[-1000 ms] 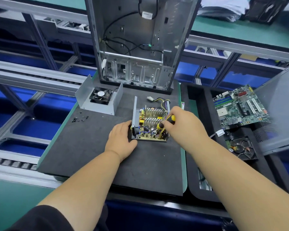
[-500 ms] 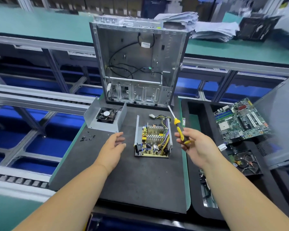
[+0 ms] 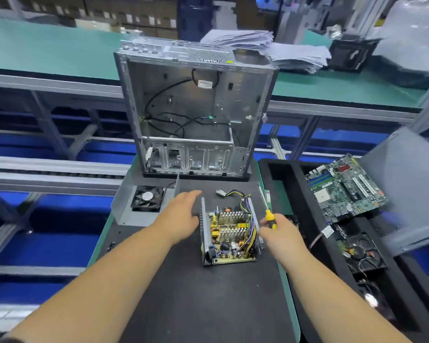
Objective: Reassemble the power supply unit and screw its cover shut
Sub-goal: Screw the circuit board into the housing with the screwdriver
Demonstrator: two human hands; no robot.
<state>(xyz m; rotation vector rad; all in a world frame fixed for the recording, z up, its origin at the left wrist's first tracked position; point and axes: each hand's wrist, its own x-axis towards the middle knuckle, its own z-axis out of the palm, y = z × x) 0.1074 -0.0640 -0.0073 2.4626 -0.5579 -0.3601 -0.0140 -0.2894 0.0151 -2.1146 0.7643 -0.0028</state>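
The open power supply base (image 3: 229, 233) lies on the black mat (image 3: 188, 293), its yellow circuit board, heat sinks and coloured wires bare. The grey metal cover with the black fan (image 3: 144, 203) lies apart, to the left behind it. My left hand (image 3: 181, 214) hovers flat with straight fingers between cover and base, close to the base's left wall. Just right of the base, my right hand (image 3: 280, 231) grips a yellow-and-black screwdriver (image 3: 270, 217), whose shaft points up and away. A few small black screws (image 3: 110, 245) lie near the mat's left edge.
An empty grey computer case (image 3: 196, 115) stands upright at the back of the mat. A black foam tray (image 3: 307, 243) on the right holds a green motherboard (image 3: 344, 186) and a fan (image 3: 361, 251). A grey side panel (image 3: 406, 189) leans at the far right.
My left hand let go of the base, drew back, then reached forward toward the cover. My right hand lifted the screwdriver out of the base and now holds it beside its right wall.
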